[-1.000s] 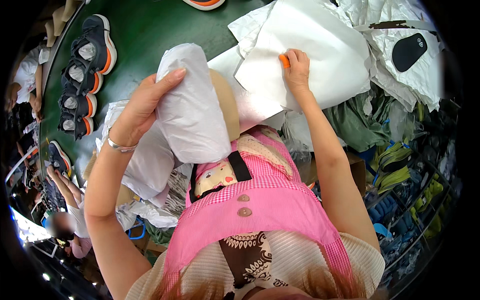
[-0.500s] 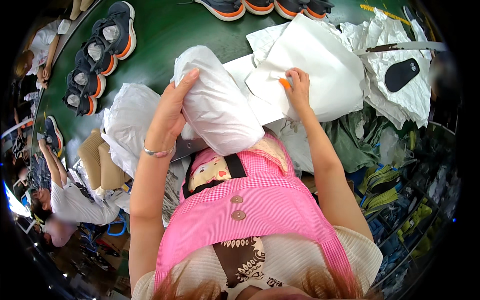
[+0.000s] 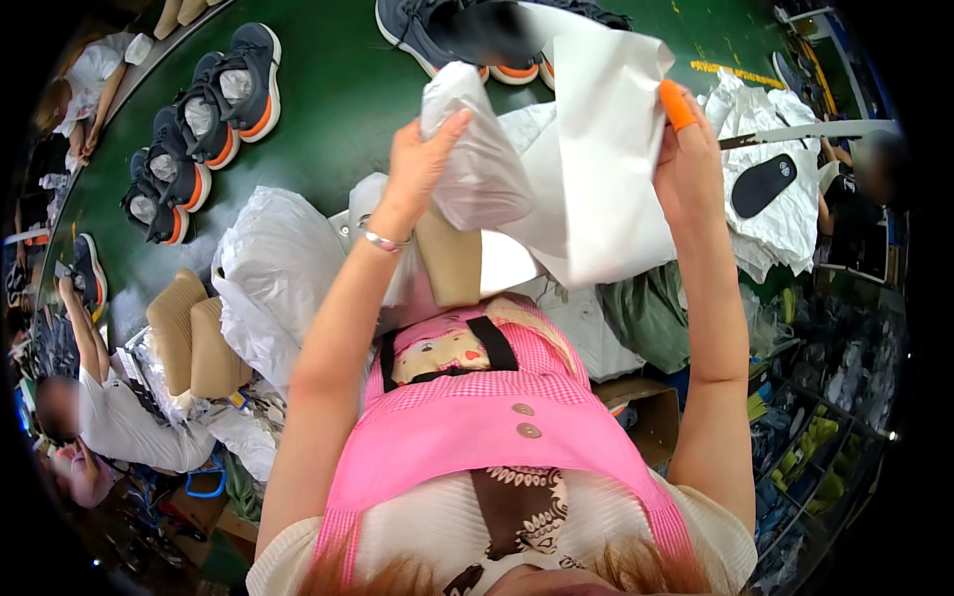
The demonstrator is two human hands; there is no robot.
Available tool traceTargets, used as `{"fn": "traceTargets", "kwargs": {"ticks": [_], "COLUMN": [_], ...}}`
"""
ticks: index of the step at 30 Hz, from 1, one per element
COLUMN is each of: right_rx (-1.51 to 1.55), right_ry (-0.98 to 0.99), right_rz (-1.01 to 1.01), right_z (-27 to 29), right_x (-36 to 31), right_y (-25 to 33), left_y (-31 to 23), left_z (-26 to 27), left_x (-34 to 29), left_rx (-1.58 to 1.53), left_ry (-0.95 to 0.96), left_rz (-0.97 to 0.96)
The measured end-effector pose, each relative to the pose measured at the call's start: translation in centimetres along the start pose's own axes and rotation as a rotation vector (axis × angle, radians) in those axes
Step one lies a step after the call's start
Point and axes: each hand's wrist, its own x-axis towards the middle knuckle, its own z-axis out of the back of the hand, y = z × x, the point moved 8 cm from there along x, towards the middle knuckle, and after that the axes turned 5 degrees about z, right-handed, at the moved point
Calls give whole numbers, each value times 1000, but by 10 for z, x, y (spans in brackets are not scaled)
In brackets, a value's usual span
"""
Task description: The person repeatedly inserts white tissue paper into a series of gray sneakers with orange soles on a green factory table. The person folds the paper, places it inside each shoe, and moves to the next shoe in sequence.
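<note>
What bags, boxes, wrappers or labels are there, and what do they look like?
White wrapped bundle: in the left hand, puffy and crinkled.
White paper sheet: held up by the right hand, large and flat.
White plastic bag: on the green table, left of the arm, crumpled.
Cardboard box: low right of the apron, brown, open.
No label or screen shows clearly.

Only 1 view: a head-worn fisheye camera looks steeply down over the wearer's pink apron (image 3: 477, 437) onto the green desk (image 3: 338, 109), close to the raised forearms; edges curve outward.
</note>
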Motion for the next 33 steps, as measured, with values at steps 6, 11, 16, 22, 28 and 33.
{"fn": "traceTargets", "kwargs": {"ticks": [6,11,16,22,28,33], "right_rx": [-348,-1245,-1196,-1180,-1137,-735], "right_ry": [192,170,149,527,635,257], "right_rz": [589,811,359,386,625,79], "right_z": [-117,-153,-163,-174,-151,-104], "right_x": [-8,21,50,36,18,34], "right_y": [4,-35,-52,-55,-20,-66], "left_y": [-14,-10,-13,-29,-39,-65], "left_z": [-43,-45,-52,-35,-23,-27], "left_x": [2,-4,-8,14,11,-4], "left_rx": [-192,-595,-722,-648,-508,-162], "left_ry": [136,304,295,395,414,125], "left_rz": [-116,-121,-181,-361,-315,-361]}}
